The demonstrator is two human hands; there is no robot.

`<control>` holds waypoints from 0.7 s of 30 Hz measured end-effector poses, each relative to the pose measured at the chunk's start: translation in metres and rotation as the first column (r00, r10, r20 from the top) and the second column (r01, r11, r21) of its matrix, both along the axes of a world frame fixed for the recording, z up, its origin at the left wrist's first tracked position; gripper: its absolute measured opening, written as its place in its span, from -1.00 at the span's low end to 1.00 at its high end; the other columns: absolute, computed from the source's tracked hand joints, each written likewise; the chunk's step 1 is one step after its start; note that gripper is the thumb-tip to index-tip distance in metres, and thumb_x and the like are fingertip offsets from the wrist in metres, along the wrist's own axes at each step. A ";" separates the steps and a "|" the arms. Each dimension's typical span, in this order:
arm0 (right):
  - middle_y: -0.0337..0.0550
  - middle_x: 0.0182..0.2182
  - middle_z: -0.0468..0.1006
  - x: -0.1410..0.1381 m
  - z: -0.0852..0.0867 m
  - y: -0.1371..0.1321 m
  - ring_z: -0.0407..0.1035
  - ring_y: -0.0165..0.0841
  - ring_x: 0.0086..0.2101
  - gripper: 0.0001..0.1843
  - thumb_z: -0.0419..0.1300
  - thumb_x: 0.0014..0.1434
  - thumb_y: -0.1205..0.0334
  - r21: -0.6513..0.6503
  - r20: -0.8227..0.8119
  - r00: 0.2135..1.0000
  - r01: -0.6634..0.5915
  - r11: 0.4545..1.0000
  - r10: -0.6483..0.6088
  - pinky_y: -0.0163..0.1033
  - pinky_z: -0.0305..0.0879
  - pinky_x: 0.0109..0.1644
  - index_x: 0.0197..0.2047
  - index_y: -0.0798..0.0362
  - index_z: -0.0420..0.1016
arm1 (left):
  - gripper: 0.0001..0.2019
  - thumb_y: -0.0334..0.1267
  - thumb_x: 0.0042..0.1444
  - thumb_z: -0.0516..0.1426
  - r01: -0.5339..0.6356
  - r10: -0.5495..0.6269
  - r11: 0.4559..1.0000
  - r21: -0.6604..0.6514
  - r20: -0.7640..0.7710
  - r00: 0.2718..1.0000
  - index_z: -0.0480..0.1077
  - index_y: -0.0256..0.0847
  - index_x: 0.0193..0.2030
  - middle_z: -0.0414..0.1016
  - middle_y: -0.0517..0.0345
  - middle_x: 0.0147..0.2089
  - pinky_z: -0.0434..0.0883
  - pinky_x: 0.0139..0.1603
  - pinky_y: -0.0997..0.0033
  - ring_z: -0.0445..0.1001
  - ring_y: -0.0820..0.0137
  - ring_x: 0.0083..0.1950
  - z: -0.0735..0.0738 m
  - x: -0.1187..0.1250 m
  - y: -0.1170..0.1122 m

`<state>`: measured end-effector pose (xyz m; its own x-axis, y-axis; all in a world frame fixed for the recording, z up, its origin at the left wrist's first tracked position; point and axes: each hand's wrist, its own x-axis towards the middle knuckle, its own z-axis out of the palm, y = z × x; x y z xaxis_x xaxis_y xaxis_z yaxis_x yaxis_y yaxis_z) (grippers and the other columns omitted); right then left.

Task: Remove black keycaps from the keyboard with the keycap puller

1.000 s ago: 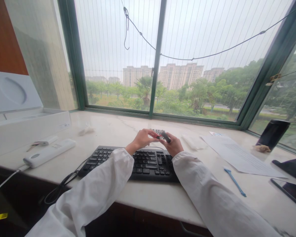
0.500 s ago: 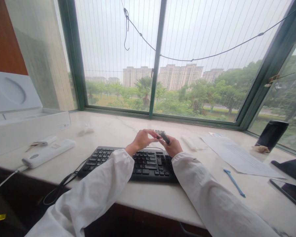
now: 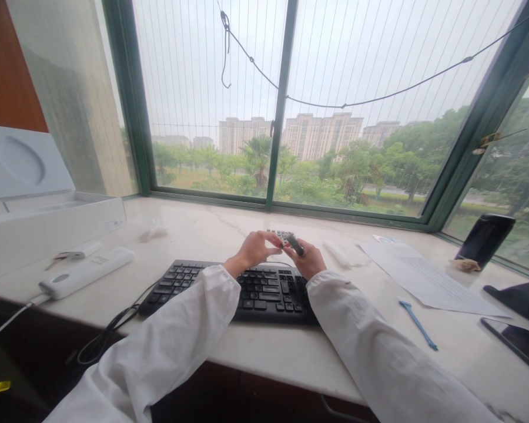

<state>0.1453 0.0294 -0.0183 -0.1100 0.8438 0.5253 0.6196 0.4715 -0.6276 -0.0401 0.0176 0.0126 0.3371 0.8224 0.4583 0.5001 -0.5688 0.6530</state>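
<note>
Both my hands are raised just above the far edge of a black keyboard [image 3: 229, 288] on a pale marble sill. My right hand [image 3: 309, 259] grips a small dark stick-shaped tool [image 3: 295, 244], tilted up to the left. My left hand [image 3: 254, 248] pinches at the tool's upper tip with thumb and fingers; what it pinches is too small to tell. Several loose keycaps [image 3: 278, 234] lie on the sill just behind my hands. White sleeves cover both arms.
An open white box [image 3: 48, 226] and a white power strip [image 3: 86, 273] sit at left. At right lie paper sheets [image 3: 423, 276], a blue tool [image 3: 417, 322], a leaning phone [image 3: 487, 238] and dark devices [image 3: 518, 341]. The keyboard's cable [image 3: 110, 329] hangs over the front edge.
Almost nothing; my hands and the tool shift only slightly while staying together over the keyboard's far edge.
</note>
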 end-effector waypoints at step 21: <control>-0.24 -0.40 0.60 0.000 0.000 0.001 0.47 -0.29 -0.35 -0.74 0.18 0.10 -0.03 0.005 -0.008 1.000 -0.015 1.000 0.015 -0.24 0.31 -0.21 -0.26 -0.06 0.53 | -0.76 -0.13 0.02 0.24 -0.013 0.011 0.994 0.108 0.021 1.000 0.55 -0.18 -0.21 0.59 0.10 -0.15 0.43 -0.34 0.48 0.52 0.44 -0.41 0.002 0.002 -0.002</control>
<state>0.1455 0.0303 -0.0183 -0.1185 0.8393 0.5307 0.6072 0.4841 -0.6301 -0.0382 0.0155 0.0142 0.3173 0.7716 0.5513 0.4945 -0.6307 0.5980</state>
